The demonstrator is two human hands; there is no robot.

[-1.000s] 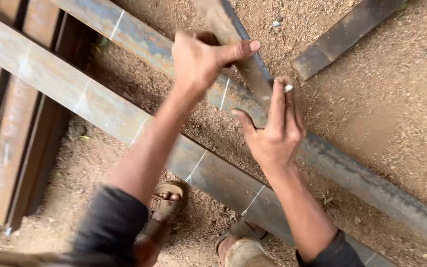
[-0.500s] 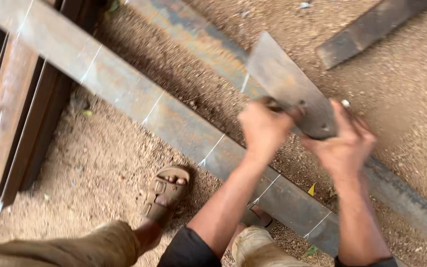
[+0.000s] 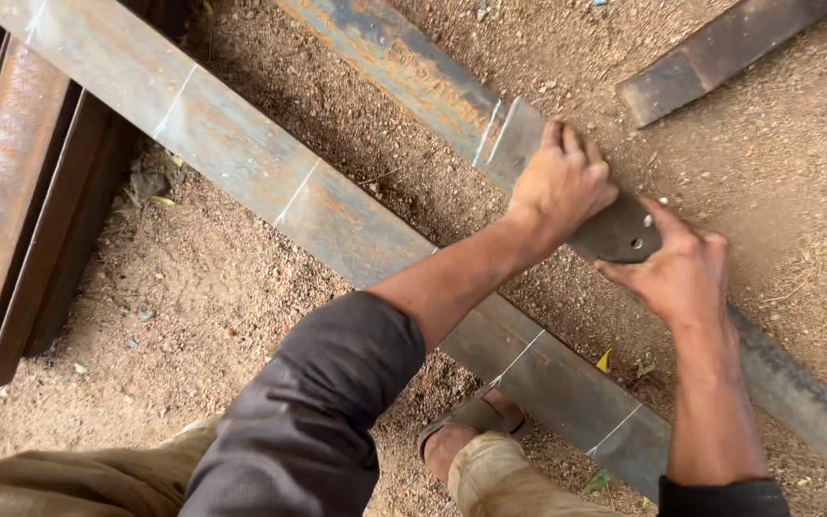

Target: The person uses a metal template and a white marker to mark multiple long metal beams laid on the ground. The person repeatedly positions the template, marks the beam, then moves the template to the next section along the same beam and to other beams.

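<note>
The left hand (image 3: 562, 187) lies palm-down, fingers curled over the flat grey steel plate with small holes (image 3: 614, 230). The right hand (image 3: 677, 273) pinches the plate's 4 o'clock end, thumb on top. The plate rests on the long rusty steel beam (image 3: 413, 81), its long axis running from 10 to 4 o'clock along it.

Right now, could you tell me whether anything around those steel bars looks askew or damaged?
Nothing looks broken. The bars are rusty, and the short bar at the top right lies crosswise to the long ones. The left hand and right hand press a flat plate onto the far bar; the near bar carries chalk lines.
</note>
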